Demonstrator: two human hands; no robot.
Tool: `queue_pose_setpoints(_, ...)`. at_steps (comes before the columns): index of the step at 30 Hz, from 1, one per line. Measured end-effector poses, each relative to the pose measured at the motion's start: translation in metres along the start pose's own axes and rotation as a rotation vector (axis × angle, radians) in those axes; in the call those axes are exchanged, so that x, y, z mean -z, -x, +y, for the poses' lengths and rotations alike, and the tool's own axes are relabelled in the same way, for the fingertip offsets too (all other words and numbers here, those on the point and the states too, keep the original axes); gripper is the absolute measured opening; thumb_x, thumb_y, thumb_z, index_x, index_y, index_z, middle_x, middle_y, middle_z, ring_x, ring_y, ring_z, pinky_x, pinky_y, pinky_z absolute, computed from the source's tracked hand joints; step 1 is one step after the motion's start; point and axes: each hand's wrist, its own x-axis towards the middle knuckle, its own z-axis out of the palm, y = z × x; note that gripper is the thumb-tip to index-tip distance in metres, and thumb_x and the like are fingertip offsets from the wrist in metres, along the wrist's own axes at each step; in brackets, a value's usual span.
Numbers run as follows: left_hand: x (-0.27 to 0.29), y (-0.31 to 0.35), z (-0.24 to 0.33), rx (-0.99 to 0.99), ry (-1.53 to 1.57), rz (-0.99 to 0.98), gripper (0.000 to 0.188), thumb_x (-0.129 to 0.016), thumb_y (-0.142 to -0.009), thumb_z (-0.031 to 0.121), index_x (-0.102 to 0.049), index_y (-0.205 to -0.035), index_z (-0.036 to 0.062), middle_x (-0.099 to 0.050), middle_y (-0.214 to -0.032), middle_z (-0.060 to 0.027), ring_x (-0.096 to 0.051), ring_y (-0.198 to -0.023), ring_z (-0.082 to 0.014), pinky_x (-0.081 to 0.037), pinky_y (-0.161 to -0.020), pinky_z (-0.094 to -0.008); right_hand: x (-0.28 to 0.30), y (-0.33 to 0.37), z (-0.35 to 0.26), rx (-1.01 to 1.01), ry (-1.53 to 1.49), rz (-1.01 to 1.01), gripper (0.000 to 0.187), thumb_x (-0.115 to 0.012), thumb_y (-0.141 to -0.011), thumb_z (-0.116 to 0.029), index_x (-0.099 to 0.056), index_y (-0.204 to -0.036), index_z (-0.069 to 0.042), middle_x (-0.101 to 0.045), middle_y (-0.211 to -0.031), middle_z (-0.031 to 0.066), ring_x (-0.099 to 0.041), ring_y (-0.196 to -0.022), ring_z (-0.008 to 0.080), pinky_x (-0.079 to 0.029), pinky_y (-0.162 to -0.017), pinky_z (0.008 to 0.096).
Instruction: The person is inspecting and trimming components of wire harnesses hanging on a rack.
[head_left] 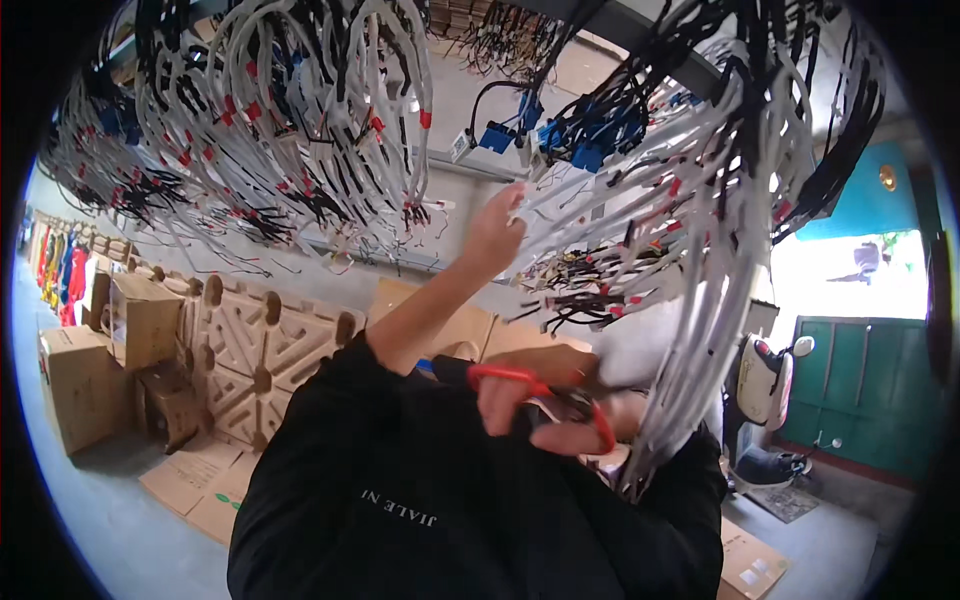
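My left hand (494, 234) is raised in the middle, its fingers curled closed at the ends of several white cables (575, 203) that run off to the right. Lower down, in front of my black top, my right hand (562, 434) grips red-handled scissors (603, 424); their blades are hard to make out. A long bundle of white sleeved cables (700, 340) hangs down over my right forearm. Blue connectors (588, 156) dangle on black leads above and to the right of my left hand.
Thick bunches of white and black cables with red tags (290, 110) hang from an overhead rack at left. Cardboard boxes (85, 385) and a moulded brown pallet (265, 345) stand at the left. A scooter (765, 385) and a green gate (850, 380) are at right.
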Motion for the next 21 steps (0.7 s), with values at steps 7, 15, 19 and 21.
queue_pose_setpoints(7,-0.025,-0.015,-0.008,0.065,-0.188,-0.114,0.036,-0.06,-0.075,0.01,-0.057,-0.109,-0.0005,-0.06,-0.104,-0.0214,-0.056,-0.1,-0.0378,-0.044,-0.088,-0.0405,0.003,0.042,-0.013,-0.045,-0.084,0.207,0.03,-0.059,-0.08,-0.029,-0.06,-0.085,0.001,-0.059,-0.082,0.0127,-0.056,-0.077,0.0222,-0.043,-0.074,0.0328)
queue_pose_setpoints(15,0.028,0.099,0.076,-0.122,-0.323,0.039,0.015,-0.059,-0.078,0.003,-0.058,-0.092,0.0004,-0.059,-0.083,-0.0174,-0.056,-0.083,-0.0362,-0.046,-0.071,-0.0417,0.027,0.063,0.005,0.11,0.336,0.503,0.019,-0.055,-0.081,-0.007,-0.054,-0.096,0.004,-0.057,-0.085,0.013,-0.053,-0.078,0.0195,-0.042,-0.075,0.0315)
queue_pose_setpoints(19,0.06,0.144,0.121,0.371,0.287,-0.218,0.021,-0.059,-0.088,0.006,-0.058,-0.107,-0.0022,-0.063,-0.098,-0.0089,-0.062,-0.09,-0.0165,-0.048,-0.08,-0.0309,0.032,0.058,0.022,0.031,0.355,0.641,0.021,-0.054,-0.081,0.006,-0.049,-0.101,0.002,-0.054,-0.096,0.0112,-0.052,-0.089,0.0171,-0.041,-0.083,0.0301)
queue_pose_setpoints(21,0.069,0.149,0.142,0.368,0.322,-0.219,0.024,-0.057,-0.089,0.005,-0.056,-0.111,-0.0025,-0.063,-0.097,-0.0077,-0.061,-0.091,-0.0152,-0.047,-0.083,-0.0306,0.028,0.049,0.027,0.011,0.246,0.693,0.023,-0.059,-0.081,0.007,-0.048,-0.099,0.0,-0.053,-0.1,0.0117,-0.051,-0.092,0.0152,-0.041,-0.086,0.0301)
